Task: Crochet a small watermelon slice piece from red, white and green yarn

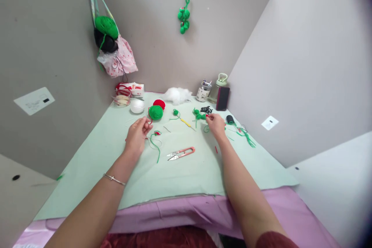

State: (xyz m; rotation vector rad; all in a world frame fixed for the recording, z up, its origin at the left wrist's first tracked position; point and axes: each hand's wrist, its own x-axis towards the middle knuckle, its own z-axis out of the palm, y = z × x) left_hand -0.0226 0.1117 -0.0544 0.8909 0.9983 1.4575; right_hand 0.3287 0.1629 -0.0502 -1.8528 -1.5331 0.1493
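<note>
My left hand (137, 135) rests on the pale green table cover (95, 170), fingers curled, with a red strand running from its fingertips toward the green yarn ball (155, 112). A loose green strand (155, 144) lies just right of it. My right hand (216, 124) reaches toward small green crocheted pieces (198, 115), fingers pinched together at a bit of green yarn. Pink thread snips (181, 153) lie between the two hands. A crochet hook with a yellow handle (186, 122) lies beyond them.
A red yarn ball (159, 103), white stuffing (177, 94), a white ball (137, 105), a box (134, 88), a cup of tools (203, 91), a bottle (218, 87) and a dark phone (222, 98) line the back. Green scraps (245, 135) lie right. A bag (112, 42) and green pompoms (183, 15) hang on the walls.
</note>
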